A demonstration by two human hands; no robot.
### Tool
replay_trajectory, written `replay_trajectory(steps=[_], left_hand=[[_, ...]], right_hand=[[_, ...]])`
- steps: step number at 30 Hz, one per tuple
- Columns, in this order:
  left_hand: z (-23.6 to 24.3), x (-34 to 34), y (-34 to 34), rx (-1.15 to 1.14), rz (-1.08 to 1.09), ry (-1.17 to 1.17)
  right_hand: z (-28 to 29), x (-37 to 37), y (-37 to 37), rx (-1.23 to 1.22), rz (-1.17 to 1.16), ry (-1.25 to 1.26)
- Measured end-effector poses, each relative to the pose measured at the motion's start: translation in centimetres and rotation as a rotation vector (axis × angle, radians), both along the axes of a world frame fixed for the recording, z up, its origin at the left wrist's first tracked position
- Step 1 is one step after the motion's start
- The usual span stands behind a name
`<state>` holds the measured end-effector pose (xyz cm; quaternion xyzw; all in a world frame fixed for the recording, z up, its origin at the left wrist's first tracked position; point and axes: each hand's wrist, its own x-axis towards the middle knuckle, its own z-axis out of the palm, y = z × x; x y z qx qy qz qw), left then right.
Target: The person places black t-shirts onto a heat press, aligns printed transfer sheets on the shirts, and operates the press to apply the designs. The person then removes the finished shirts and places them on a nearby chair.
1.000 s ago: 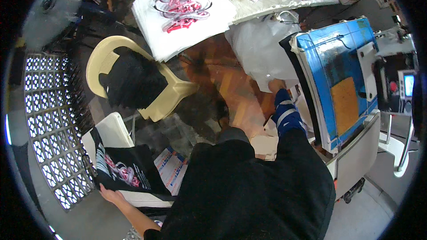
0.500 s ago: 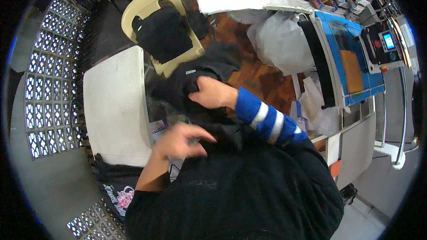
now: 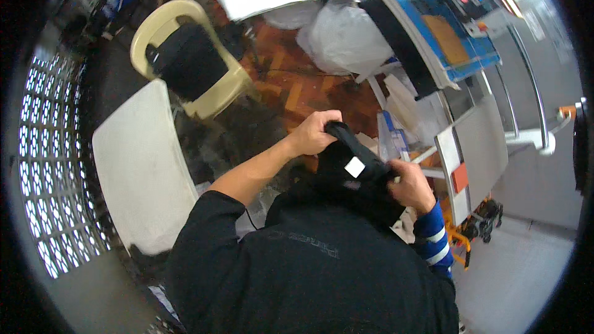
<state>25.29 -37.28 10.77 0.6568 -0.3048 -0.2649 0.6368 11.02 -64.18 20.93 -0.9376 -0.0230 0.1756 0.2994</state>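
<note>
Head view shows me both hands gripping a black garment (image 3: 356, 176) held up in front of my chest: my left hand (image 3: 312, 134) is clenched on its upper left edge and my right hand (image 3: 409, 187) is closed on its lower right side, with a small white tag (image 3: 354, 167) between them. Left of the garment stands a white table (image 3: 139, 173), and beyond that table a cream plastic chair (image 3: 185, 62) carrying dark cloth.

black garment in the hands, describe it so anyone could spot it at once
Start at the cream plastic chair on the tiled floor, then come down to the person's chest. The black garment is stretched between the left hand and right hand; unlike the chair's dark cloth, it shows a small white square tag.
</note>
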Motion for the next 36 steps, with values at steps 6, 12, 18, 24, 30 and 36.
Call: replay_trajectory(steps=[6,12,18,24,30,36], left_hand=[[7.8,2.2,-7.7,0.292,-0.442,-0.572],[6.8,7.2,-14.3,0.283,-0.617,-0.728],[9.8,3.3,-24.4,-0.012,-0.36,-0.398],[15.8,5.1,-32.8,-0.177,-0.095,-0.58],[20.0,7.4,-42.9,-0.074,0.044,-0.522],[23.0,9.7,-53.6,-0.12,0.137,-1.031]], right_hand=[[-4.1,-13.0,-6.3,0.835,-0.92,-0.335],[-3.0,-19.4,-7.5,-0.418,-0.742,-0.131],[-6.1,-24.8,-15.8,-0.366,-1.268,-0.67],[1.9,-26.3,-24.8,0.256,-1.263,-0.683],[8.4,-25.6,-36.3,-0.314,-1.029,-0.508],[10.0,-27.8,-45.4,-0.117,-1.354,-0.906]])
